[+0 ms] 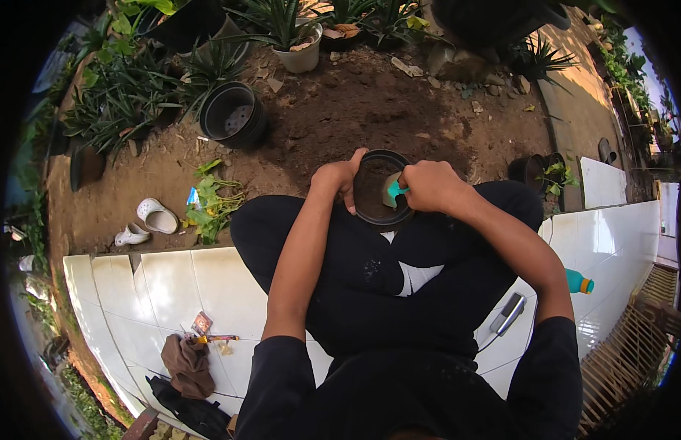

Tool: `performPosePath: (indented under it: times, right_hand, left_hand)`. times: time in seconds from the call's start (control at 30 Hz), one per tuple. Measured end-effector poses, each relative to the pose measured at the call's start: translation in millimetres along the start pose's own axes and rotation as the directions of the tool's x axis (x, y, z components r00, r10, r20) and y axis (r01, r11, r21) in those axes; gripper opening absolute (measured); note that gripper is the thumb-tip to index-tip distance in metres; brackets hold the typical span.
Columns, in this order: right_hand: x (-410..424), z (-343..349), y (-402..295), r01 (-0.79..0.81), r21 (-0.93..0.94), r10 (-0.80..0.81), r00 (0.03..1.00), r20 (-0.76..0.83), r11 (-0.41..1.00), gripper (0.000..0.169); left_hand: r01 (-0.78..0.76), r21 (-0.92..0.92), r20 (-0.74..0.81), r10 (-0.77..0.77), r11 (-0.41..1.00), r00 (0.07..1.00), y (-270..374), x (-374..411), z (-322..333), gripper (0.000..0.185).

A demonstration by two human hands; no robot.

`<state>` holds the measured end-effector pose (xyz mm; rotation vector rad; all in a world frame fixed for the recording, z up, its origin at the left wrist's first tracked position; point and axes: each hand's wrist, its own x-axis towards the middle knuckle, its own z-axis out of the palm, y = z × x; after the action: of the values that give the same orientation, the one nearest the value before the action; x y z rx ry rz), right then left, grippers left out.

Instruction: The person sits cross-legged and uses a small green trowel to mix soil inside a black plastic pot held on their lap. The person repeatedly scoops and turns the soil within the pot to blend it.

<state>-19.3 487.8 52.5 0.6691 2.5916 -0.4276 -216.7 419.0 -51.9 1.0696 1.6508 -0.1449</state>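
A round black plastic plant pot (382, 219) rests against my crossed legs, its open top facing me. My left hand (340, 179) grips the pot's left side, thumb and fingers spread around the rim. In my right hand (433, 186) is the turquoise handle of a small garden trowel (393, 192). The trowel's blade, smeared with soil, is inside the pot near its right wall. Some dark soil (371, 187) shows within the pot; how deep it is I cannot tell. Beyond the pot spreads loose brown soil (368, 104) on the ground.
Black empty pots (233, 114) stand at the left, near a white potted plant (299, 55). Pulled leafy plants (211, 206) and white clogs (156, 216) lie nearby. On the white tiles (170, 286) are a brown cloth (187, 366), a silver device (508, 313) and a turquoise bottle (578, 281).
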Motion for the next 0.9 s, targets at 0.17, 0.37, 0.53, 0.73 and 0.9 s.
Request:
performPosePath:
  times: [0.17,0.37,0.53,0.73,0.9]
  right_hand:
    - [-0.7,-14.0,-9.9,0.209,-0.136,-0.213,0.977,-0.012,0.968,0.030]
    - [12.9,1.5,4.7,0.262,-0.187,-0.278,0.958,-0.067,0.947,0.018]
    - [0.3,-20.3,-22.0,0.250,-0.301,-0.276,0.960,-0.045,0.920,0.013]
    - [15.1,5.7,-14.0,0.245,-0.294,-0.244,0.969,0.043,0.924,0.007]
    - [0.6,-22.5,-36.4,0.246,-0.323,-0.253,0.967,0.019,0.914,0.007]
  left_hand:
    - [0.021,-0.007,0.017,-0.021,1.000,1.000,-4.6,5.1,3.1,0.146]
    - [-0.023,-0.076,0.007,0.024,0.997,1.000,-10.8,11.6,4.2,0.145]
    - [-0.016,-0.020,0.002,0.016,1.000,1.000,-6.0,6.6,0.8,0.146]
    - [-0.039,0.005,-0.020,0.039,0.999,0.999,-6.6,7.7,3.2,0.149]
    - [-0.053,0.014,0.028,0.052,0.999,0.998,-11.1,18.1,0.3,0.149]
